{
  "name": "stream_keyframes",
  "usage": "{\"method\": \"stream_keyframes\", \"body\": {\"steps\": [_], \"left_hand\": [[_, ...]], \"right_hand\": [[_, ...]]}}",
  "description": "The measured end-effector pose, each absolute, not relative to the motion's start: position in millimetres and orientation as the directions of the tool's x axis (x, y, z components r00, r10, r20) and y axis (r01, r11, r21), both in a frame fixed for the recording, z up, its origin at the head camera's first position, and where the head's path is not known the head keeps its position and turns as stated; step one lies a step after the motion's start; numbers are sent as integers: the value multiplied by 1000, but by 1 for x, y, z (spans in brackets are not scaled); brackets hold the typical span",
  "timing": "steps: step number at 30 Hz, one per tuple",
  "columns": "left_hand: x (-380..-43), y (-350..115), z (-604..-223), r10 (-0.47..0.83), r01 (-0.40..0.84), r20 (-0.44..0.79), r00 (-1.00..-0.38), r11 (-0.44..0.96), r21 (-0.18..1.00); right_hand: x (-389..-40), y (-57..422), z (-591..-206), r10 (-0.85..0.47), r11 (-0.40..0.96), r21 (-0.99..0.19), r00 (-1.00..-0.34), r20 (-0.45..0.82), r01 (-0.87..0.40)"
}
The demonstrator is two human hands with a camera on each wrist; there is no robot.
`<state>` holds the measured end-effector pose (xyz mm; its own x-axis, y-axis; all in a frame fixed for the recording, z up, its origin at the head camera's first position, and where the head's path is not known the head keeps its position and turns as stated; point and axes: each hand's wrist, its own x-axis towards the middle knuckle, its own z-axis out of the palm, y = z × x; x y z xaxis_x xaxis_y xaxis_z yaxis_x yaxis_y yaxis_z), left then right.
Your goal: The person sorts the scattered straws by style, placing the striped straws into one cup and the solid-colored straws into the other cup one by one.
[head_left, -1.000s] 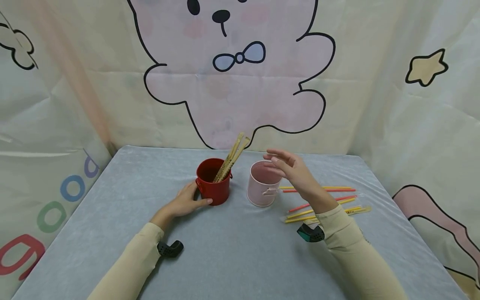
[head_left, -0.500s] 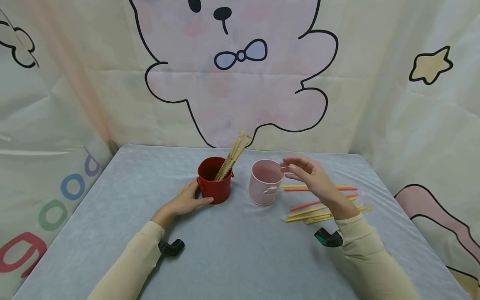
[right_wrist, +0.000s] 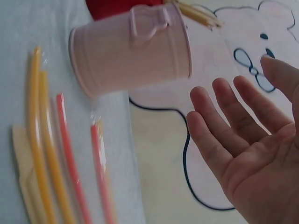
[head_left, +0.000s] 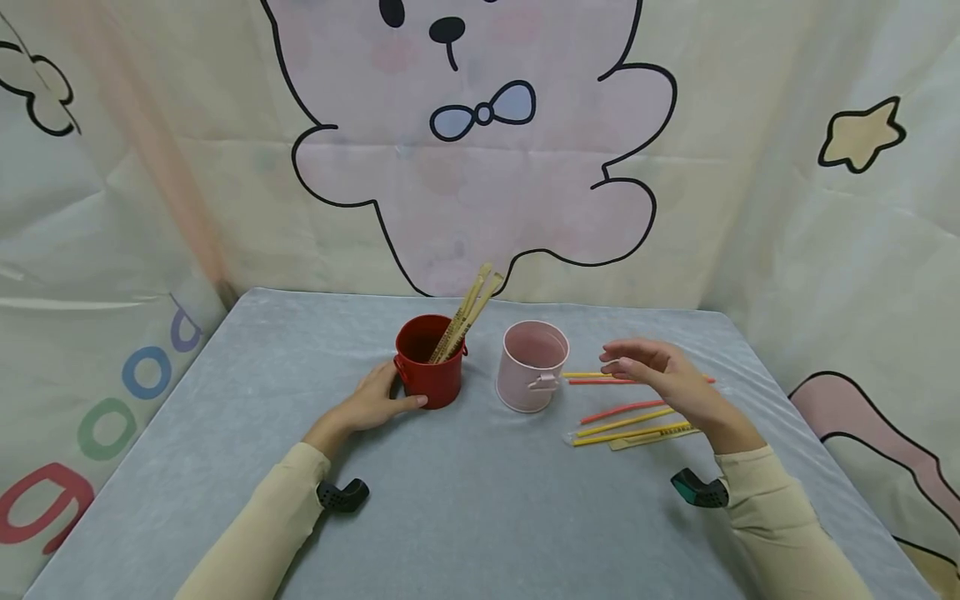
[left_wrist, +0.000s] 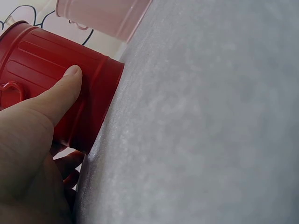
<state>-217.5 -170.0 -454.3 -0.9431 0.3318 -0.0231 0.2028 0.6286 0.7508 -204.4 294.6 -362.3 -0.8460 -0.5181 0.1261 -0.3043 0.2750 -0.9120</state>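
Observation:
My left hand (head_left: 375, 395) holds the side of a small red metal bucket (head_left: 427, 382); in the left wrist view the thumb (left_wrist: 65, 91) lies along its wall and the fingers pass behind. Several paper-wrapped chopsticks (head_left: 467, 315) lean out of this bucket to the right. A pale pink bucket (head_left: 523, 379) stands upright beside it. My right hand (head_left: 675, 379) is raised over the straws, fingers relaxed and nothing in them. Below it lie several yellow straws (right_wrist: 51, 154) and red straws (right_wrist: 70, 158) in clear wrappers, with a paper-wrapped chopstick pack (right_wrist: 24, 163) alongside.
A light blue cloth (head_left: 480, 517) covers the table. Behind it hangs a backdrop (head_left: 480, 192) with a cartoon bear, and printed curtains flank both sides. Each wrist wears a black camera mount (head_left: 343, 496).
My right hand has moved right, from over the pink bucket's rim to above the straws. The left hand has stayed on the red bucket.

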Motion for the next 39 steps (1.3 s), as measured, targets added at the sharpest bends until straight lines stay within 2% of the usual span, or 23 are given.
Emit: {"method": "stream_keyframes", "body": {"steps": [13,22,30,39], "left_hand": [[-220,-172,-457,341,223,-2,-940,619,753],[-220,-172,-457,340,226,1,-941,623,749],[-220,-171,-455,346,226,-1,-938,616,754],[-221,-172,-457,351,230,-2,-936,618,752]], "right_hand": [[-202,335,-377,-520,377,-870,-850,87,-319],[-189,369,-387,-527,476,-834,-850,-14,-281],[-183,385,-395,-573,457,-847,-818,-48,-271],[-187,388,-410,-656,448,-815,-755,-20,-368]]}}
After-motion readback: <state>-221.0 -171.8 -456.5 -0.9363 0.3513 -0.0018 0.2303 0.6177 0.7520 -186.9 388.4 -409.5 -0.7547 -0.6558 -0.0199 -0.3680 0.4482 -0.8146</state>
